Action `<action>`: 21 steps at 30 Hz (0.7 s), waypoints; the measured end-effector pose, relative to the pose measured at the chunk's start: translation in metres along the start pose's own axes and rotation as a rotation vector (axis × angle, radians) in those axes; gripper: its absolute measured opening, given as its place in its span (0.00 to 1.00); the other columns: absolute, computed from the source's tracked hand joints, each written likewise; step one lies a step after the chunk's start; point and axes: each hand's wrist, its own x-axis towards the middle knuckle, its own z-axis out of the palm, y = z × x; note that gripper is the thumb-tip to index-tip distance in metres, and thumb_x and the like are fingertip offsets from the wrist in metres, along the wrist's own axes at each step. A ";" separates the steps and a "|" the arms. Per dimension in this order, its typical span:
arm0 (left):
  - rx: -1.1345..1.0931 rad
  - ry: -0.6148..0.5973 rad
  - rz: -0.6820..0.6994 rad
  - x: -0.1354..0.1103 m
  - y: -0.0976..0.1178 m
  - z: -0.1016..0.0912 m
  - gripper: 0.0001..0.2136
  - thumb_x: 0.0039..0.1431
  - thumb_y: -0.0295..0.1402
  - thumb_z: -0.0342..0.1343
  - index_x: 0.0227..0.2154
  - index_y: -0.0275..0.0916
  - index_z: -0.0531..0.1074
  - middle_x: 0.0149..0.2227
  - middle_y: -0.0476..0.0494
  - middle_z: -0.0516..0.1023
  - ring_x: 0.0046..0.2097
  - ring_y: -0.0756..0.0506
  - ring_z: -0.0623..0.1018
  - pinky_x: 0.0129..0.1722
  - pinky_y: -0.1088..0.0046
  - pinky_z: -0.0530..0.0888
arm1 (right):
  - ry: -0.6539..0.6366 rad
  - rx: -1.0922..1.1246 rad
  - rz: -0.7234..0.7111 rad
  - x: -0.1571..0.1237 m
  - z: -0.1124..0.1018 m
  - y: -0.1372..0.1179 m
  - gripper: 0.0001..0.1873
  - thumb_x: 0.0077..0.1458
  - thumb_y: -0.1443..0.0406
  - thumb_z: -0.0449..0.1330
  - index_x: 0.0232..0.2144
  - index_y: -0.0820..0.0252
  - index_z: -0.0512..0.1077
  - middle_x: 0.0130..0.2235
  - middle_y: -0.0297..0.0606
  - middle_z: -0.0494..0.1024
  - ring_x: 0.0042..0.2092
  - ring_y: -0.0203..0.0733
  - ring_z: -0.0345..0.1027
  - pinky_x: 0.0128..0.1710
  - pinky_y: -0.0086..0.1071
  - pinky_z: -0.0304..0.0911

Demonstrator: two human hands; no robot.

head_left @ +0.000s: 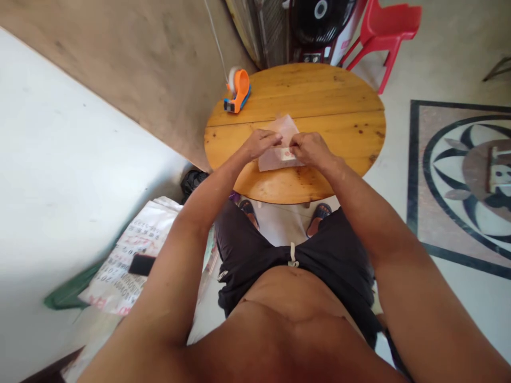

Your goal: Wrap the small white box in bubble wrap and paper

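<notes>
A thin, translucent pinkish sheet (pixel 288 127), perhaps paper or a plastic bag, lies on the round wooden table (pixel 343 106). On its lower part is a small white piece with red print (pixel 286 154); whether it is a packet or a label I cannot make out. My left hand (pixel 261 143) is at the sheet's left side, its fingers bent together on the sheet. From the right, my right hand (pixel 310 148) has its fingers closed at the edge of the sheet, beside the printed piece. Its fingertips are partly hidden.
An orange tape dispenser (pixel 239 90) stands at the table's far left edge, near the wall. Behind the table are a black fan (pixel 322 21) and a red plastic chair (pixel 389 24). A dark phone (pixel 141 264) rests on printed white sacks (pixel 131 239) at my left.
</notes>
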 end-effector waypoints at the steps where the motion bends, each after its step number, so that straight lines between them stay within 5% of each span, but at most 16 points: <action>1: 0.064 -0.022 0.035 -0.004 0.008 0.001 0.18 0.63 0.43 0.50 0.39 0.35 0.80 0.40 0.42 0.83 0.44 0.43 0.80 0.47 0.67 0.75 | 0.003 0.002 0.004 0.000 0.001 0.001 0.14 0.57 0.65 0.56 0.41 0.62 0.79 0.44 0.46 0.82 0.45 0.49 0.74 0.47 0.37 0.64; 7: 0.380 -0.085 0.136 -0.005 0.036 0.018 0.10 0.59 0.33 0.55 0.40 0.39 0.78 0.38 0.45 0.82 0.41 0.44 0.80 0.43 0.68 0.74 | 0.057 0.029 0.020 0.002 0.005 0.007 0.14 0.55 0.65 0.56 0.39 0.56 0.80 0.42 0.43 0.83 0.44 0.51 0.75 0.43 0.39 0.66; 18: 0.415 0.007 0.113 -0.013 0.014 0.048 0.14 0.64 0.26 0.47 0.46 0.38 0.76 0.45 0.42 0.82 0.48 0.44 0.78 0.50 0.68 0.73 | 0.017 0.049 0.038 0.006 0.011 0.015 0.14 0.56 0.63 0.57 0.41 0.57 0.80 0.41 0.43 0.83 0.44 0.50 0.75 0.43 0.39 0.66; 21: 0.407 0.025 0.115 -0.015 0.009 0.054 0.15 0.65 0.26 0.46 0.48 0.38 0.75 0.48 0.42 0.81 0.49 0.44 0.77 0.51 0.68 0.73 | 0.009 0.035 0.019 0.005 -0.004 0.005 0.15 0.56 0.65 0.56 0.42 0.58 0.79 0.44 0.46 0.82 0.46 0.51 0.75 0.46 0.41 0.67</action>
